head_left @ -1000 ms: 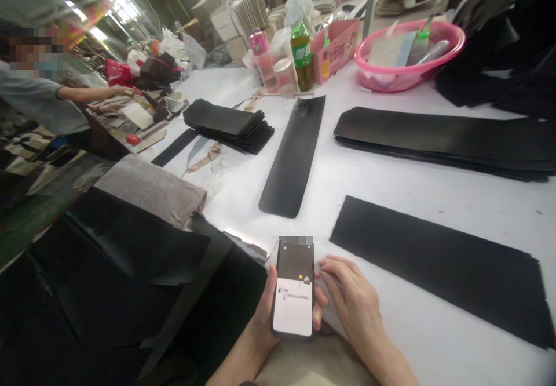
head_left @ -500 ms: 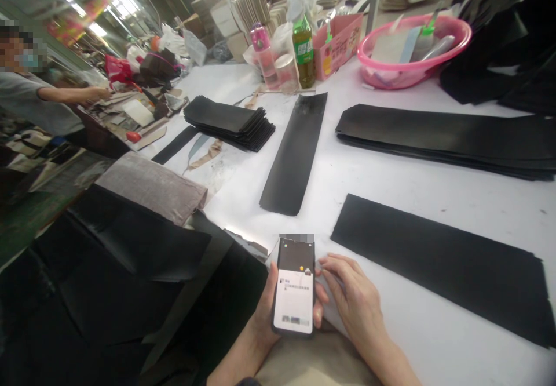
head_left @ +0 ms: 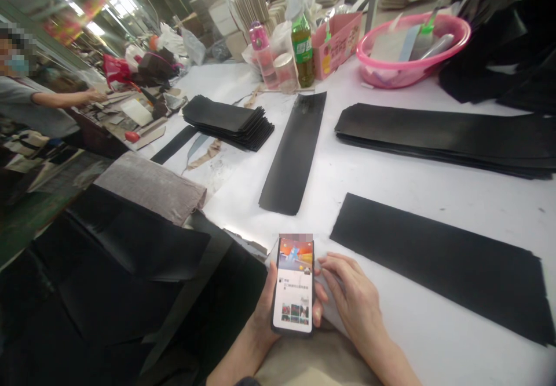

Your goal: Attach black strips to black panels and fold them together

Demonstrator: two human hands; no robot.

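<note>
In the head view my left hand (head_left: 263, 312) is wrapped around a smartphone (head_left: 292, 293), thumb on its left edge and fingertips showing past its right edge. The lit screen shows a colourful picture on top, lines of text and small photo thumbnails below. My right hand (head_left: 354, 290) is beside the phone's right edge, its fingers loosely bent and nothing visible in them. Whether its fingertips touch the phone or the left fingers, I cannot tell. Close by to the right lies a flat black strip (head_left: 438, 261), and beyond the phone another black strip (head_left: 295, 154).
Stacks of black pieces (head_left: 228, 113) and long black strips (head_left: 434, 134) lie on the white table (head_left: 313, 212). Farther back stand a green bottle (head_left: 303, 53), a pink box (head_left: 336, 47) and a pink basin (head_left: 403, 70). Black sheets (head_left: 104, 276) hang at left; a masked person (head_left: 35, 96) works beyond.
The dark top of the phone screen now shows a colourful picture, and more thumbnails have appeared below. Both hands have stayed in place.
</note>
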